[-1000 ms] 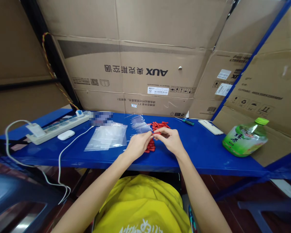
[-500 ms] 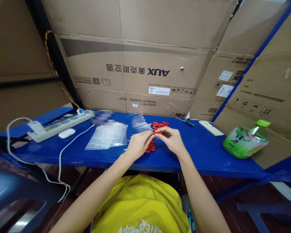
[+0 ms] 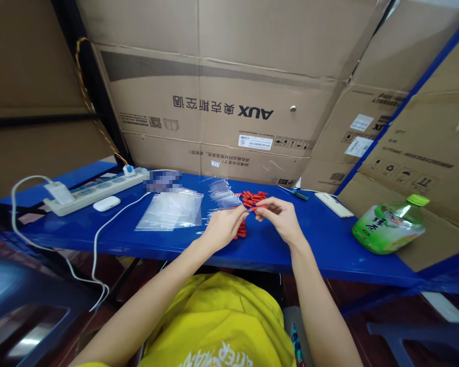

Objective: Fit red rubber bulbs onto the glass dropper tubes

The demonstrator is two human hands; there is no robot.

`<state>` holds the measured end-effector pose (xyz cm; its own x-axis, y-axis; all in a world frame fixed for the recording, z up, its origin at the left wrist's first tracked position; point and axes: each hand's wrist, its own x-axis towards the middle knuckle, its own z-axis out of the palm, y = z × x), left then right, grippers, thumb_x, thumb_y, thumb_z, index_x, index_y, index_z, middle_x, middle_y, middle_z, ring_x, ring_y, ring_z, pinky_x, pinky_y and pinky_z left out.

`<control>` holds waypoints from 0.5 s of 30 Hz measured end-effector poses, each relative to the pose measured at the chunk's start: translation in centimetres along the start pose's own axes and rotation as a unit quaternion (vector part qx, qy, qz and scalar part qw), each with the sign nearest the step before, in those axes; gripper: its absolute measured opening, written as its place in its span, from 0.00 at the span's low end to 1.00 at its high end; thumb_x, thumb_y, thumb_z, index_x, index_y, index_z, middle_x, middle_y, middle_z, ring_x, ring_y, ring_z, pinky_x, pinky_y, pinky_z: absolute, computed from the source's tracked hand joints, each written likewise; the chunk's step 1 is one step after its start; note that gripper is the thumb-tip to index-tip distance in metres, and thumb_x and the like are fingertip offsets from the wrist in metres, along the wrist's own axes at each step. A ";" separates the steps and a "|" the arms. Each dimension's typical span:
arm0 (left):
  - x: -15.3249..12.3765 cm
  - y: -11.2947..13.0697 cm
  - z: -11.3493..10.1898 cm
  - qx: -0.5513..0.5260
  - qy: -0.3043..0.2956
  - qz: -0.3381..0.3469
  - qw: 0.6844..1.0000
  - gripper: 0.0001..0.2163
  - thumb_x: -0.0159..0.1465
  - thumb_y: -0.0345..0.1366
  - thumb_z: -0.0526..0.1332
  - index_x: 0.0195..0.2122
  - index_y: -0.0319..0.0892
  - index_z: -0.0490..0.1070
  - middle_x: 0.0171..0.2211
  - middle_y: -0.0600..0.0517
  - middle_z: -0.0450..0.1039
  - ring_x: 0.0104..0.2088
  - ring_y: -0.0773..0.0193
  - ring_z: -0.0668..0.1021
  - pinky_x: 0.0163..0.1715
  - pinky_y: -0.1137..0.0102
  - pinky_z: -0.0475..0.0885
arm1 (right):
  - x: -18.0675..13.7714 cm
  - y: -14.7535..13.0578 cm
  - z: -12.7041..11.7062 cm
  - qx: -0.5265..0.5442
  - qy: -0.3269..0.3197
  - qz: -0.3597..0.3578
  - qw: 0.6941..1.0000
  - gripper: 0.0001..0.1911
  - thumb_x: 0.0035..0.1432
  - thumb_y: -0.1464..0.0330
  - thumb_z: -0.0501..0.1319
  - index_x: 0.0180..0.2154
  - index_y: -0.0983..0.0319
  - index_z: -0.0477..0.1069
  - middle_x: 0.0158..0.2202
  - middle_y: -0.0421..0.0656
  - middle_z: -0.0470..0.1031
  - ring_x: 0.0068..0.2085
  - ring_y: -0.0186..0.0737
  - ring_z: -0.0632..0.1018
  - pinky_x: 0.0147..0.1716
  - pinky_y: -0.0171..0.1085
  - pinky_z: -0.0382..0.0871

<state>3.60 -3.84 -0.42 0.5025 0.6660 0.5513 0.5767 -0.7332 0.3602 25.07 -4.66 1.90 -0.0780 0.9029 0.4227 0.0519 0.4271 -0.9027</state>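
My left hand [image 3: 225,228] is closed in a pinch at the middle of the table, on what looks like a thin, shiny rod [image 3: 249,210]. Beside it, my right hand [image 3: 283,219] pinches a small red handle-like piece [image 3: 258,208], whose left end meets the rod. Whether the two are joined cannot be made out. Just beyond my hands lies a pile of similar red pieces [image 3: 252,198]; more red pieces [image 3: 241,232] lie partly hidden by my left hand. A bundle of thin, clear or silvery rods [image 3: 221,192] is spread behind my left hand.
Clear plastic bags [image 3: 170,211] lie left on the blue table [image 3: 321,244]. Farther left are a power strip [image 3: 99,191], a white earbud case [image 3: 106,204] and a white cable [image 3: 110,224]. A screwdriver [image 3: 299,194], a phone [image 3: 333,204] and a green tea bottle [image 3: 389,224] are right.
My hands have drawn slightly apart, so the rod now shows between them. My right hand has shifted a little right with the red piece. The whole view has tilted slightly.
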 end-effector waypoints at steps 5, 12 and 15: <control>-0.1 -0.3 0.1 -0.004 -0.006 0.025 1.000 0.16 0.80 0.42 0.47 0.42 0.44 0.70 0.29 0.51 0.77 0.29 0.62 0.78 0.30 0.71 0.64 | -0.2 -0.1 0.0 0.010 -0.010 0.006 1.000 0.20 0.48 0.54 0.80 0.36 0.60 0.83 0.28 0.43 0.85 0.28 0.44 0.85 0.32 0.43 0.83; -0.1 -0.6 0.2 0.023 -0.009 0.032 0.999 0.17 0.80 0.44 0.46 0.43 0.44 0.71 0.30 0.49 0.78 0.30 0.61 0.79 0.30 0.71 0.64 | -0.2 0.1 -0.1 0.003 -0.021 0.007 1.000 0.19 0.48 0.54 0.80 0.35 0.60 0.83 0.28 0.44 0.85 0.28 0.46 0.86 0.32 0.44 0.84; -0.1 -0.6 0.2 0.042 -0.016 0.031 0.999 0.18 0.80 0.44 0.45 0.43 0.44 0.71 0.30 0.49 0.78 0.29 0.61 0.79 0.30 0.71 0.63 | -0.3 0.1 -0.1 0.004 -0.022 0.009 1.000 0.19 0.48 0.54 0.80 0.34 0.60 0.83 0.28 0.44 0.85 0.28 0.46 0.86 0.33 0.43 0.85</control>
<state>3.34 -3.47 -0.88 0.5585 0.6247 0.5457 0.5948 -0.7602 0.2615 25.17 -4.86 1.67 -0.1198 0.9079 0.4018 0.0464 0.4094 -0.9112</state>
